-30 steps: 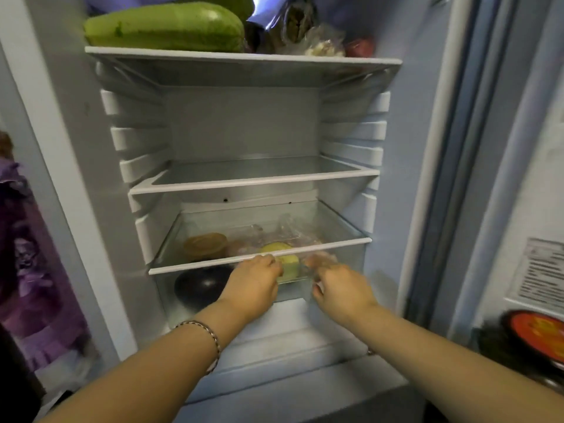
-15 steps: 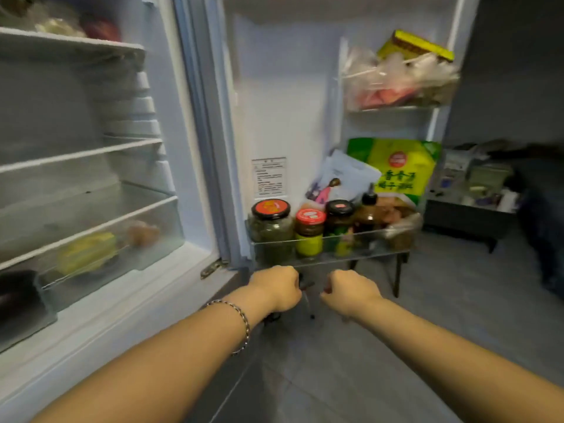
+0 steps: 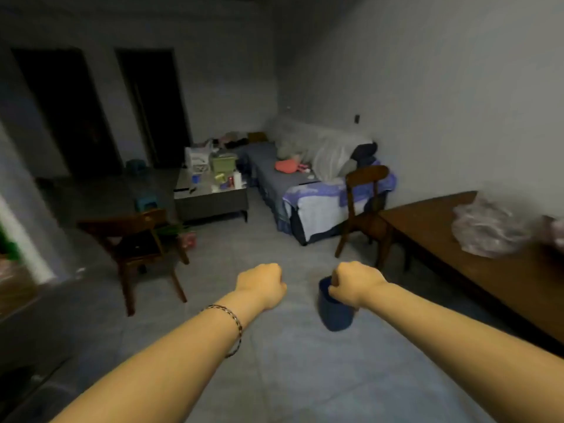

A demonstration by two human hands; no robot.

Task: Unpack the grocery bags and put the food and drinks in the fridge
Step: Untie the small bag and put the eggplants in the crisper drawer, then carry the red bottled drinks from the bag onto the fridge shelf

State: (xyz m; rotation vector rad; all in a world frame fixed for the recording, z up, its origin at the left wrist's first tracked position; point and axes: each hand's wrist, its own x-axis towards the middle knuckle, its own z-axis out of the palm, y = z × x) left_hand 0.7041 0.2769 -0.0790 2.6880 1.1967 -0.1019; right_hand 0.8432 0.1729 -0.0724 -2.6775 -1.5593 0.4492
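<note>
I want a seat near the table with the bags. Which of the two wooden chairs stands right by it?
The right-hand chair, by the wooden table's far end near the bed. The other chair stands apart, across the floor.

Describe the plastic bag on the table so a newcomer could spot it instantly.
Start at the long brown wooden table along the right wall, past the wooden chair. The bag sits on top near its far end: a crumpled, translucent pinkish-white plastic bundle, the only pale, crinkled thing on the dark tabletop.
</note>
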